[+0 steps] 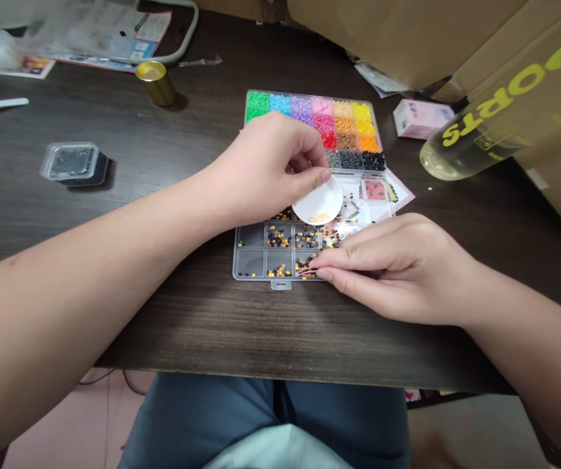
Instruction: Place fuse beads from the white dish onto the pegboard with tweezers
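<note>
My left hand [285,163] is closed on the edge of a small white round dish [316,200], pinched between thumb and fingers. A little cluster of orange beads [320,217] lies near the dish's front edge. In my right hand [402,270], thumb and fingers close on thin tweezers [307,271], mostly hidden, with the tips at a front section of the clear lid [251,262]. Orange, yellow and black beads [279,236] are scattered in the lid's sections. Behind, the sorted bead box [302,107] shows many colours and is partly covered by my left hand.
A gold tin [156,83] and a small clear-lidded tub [75,164] stand to the left. On the right are a pink box [423,119], a large bottle [485,127] and cardboard [397,39]. Pattern cards [400,193] stick out beside the lid. The table's front edge is close to my lap.
</note>
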The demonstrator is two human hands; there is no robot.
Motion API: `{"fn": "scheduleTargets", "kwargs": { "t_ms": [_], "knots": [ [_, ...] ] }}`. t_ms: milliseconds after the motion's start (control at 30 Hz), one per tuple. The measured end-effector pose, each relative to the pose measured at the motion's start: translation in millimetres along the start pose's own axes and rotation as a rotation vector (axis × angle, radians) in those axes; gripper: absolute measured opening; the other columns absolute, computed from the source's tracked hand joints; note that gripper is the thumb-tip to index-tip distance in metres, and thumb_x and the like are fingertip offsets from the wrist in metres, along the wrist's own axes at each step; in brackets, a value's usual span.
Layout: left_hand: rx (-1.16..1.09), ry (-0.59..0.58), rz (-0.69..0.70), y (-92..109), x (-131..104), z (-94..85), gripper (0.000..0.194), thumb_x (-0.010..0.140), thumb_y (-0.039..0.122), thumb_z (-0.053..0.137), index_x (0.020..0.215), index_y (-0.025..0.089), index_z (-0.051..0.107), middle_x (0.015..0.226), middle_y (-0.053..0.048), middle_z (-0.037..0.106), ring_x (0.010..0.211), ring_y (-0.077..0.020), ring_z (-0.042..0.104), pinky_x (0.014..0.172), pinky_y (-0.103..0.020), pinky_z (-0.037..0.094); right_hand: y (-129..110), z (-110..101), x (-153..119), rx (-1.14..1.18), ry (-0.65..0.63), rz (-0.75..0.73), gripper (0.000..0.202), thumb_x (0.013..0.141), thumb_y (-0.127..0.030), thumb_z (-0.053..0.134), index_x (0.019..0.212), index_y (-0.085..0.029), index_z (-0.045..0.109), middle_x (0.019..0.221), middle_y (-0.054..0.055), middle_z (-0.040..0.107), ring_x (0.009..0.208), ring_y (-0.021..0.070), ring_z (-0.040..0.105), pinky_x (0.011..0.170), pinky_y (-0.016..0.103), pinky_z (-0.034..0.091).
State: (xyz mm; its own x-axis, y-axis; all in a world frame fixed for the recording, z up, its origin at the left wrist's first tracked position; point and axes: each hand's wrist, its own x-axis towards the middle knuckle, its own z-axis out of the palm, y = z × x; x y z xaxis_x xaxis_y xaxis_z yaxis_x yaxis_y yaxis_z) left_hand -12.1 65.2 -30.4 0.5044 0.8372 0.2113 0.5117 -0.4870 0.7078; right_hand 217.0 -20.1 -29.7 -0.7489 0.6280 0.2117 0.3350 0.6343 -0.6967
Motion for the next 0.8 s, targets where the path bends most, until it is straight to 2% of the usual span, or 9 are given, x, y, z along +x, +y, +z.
{"fn": "scheduleTargets", "kwargs": {
  "t_ms": [100, 200, 300, 400, 500, 600, 700, 800],
  "knots": [
    [0.017, 0.002, -0.004, 0.5, 0.2, 0.6, 0.011, 0.094, 0.03, 0.078, 0.085, 0.025, 0.083, 0.076, -0.001, 0.079, 0.08, -0.021, 0.075, 0.08, -0.036, 0.055, -1.8, -1.2, -1.3, -0.054, 0.043, 0.011, 0.036, 0.111, -0.018, 0.071, 0.076, -0.022, 0.08, 0.064, -0.002, 0.071, 0.055, 0.0099, 0.064, 0.057, 0.023, 0.051],
    [0.039, -0.004, -0.026, 2.3, 0.7, 1.1, 0.01, 0.094, 0.028, 0.078, 0.087, 0.023, 0.084, 0.073, 0.0, 0.076, 0.075, -0.0185, 0.071, 0.081, -0.034, 0.053, -1.4, -1.1, -1.9, -0.143, 0.22, 0.02, 0.02, 0.107, -0.018, 0.078, 0.095, -0.025, 0.092, 0.078, -0.001, 0.086, 0.064, 0.0137, 0.078, 0.062, 0.024, 0.062],
    [0.043, -0.016, -0.048, 4.1, 0.9, 0.8, 0.011, 0.095, 0.027, 0.079, 0.089, 0.021, 0.085, 0.071, 0.002, 0.073, 0.07, -0.0153, 0.066, 0.078, -0.032, 0.051, 1.8, 0.7, -0.4, -0.239, 0.459, 0.109, 0.019, 0.102, -0.015, 0.083, 0.106, -0.028, 0.096, 0.083, -0.002, 0.09, 0.063, 0.0155, 0.081, 0.056, 0.024, 0.063],
    [0.049, -0.037, -0.066, 5.0, 1.0, 0.3, 0.012, 0.096, 0.026, 0.077, 0.091, 0.02, 0.086, 0.07, 0.002, 0.072, 0.068, -0.0141, 0.062, 0.077, -0.031, 0.049, 3.7, 2.2, 1.1, -0.264, 0.583, 0.157, 0.023, 0.098, -0.013, 0.085, 0.11, -0.028, 0.097, 0.091, -0.001, 0.093, 0.065, 0.0179, 0.083, 0.055, 0.026, 0.065],
    [0.06, -0.041, -0.06, 5.1, 1.2, 0.4, 0.013, 0.098, 0.026, 0.077, 0.094, 0.019, 0.087, 0.072, 0.002, 0.073, 0.069, -0.0147, 0.063, 0.078, -0.031, 0.049, -0.2, 3.6, 1.5, -0.269, 0.562, 0.136, 0.02, 0.099, -0.014, 0.086, 0.111, -0.026, 0.097, 0.091, 0.001, 0.093, 0.062, 0.0174, 0.082, 0.053, 0.026, 0.063],
    [0.051, -0.045, -0.063, 5.5, 1.4, 0.8, 0.013, 0.098, 0.026, 0.077, 0.094, 0.019, 0.087, 0.074, 0.0, 0.075, 0.073, -0.0159, 0.066, 0.08, -0.031, 0.051, -6.9, 7.1, 2.9, -0.24, 0.428, 0.039, 0.018, 0.102, -0.013, 0.083, 0.108, -0.024, 0.096, 0.082, 0.0, 0.09, 0.059, 0.0149, 0.08, 0.052, 0.024, 0.061],
    [0.042, -0.047, -0.076, 6.7, 1.6, 1.0, 0.014, 0.098, 0.026, 0.075, 0.092, 0.019, 0.086, 0.076, 0.0, 0.076, 0.075, -0.0165, 0.068, 0.083, -0.032, 0.053, -10.6, 11.2, 5.6, -0.184, 0.321, -0.067, 0.017, 0.103, -0.011, 0.08, 0.106, -0.022, 0.093, 0.083, -0.001, 0.09, 0.062, 0.0126, 0.082, 0.058, 0.021, 0.064],
    [0.061, -0.045, -0.079, 8.7, 2.0, 1.2, 0.013, 0.098, 0.025, 0.075, 0.092, 0.019, 0.085, 0.077, -0.001, 0.076, 0.075, -0.0168, 0.069, 0.084, -0.032, 0.054, -10.3, 12.6, 7.7, -0.177, 0.323, -0.068, 0.016, 0.104, -0.01, 0.08, 0.106, -0.02, 0.093, 0.078, -0.001, 0.088, 0.061, 0.0131, 0.082, 0.057, 0.021, 0.064]
  ]
}}
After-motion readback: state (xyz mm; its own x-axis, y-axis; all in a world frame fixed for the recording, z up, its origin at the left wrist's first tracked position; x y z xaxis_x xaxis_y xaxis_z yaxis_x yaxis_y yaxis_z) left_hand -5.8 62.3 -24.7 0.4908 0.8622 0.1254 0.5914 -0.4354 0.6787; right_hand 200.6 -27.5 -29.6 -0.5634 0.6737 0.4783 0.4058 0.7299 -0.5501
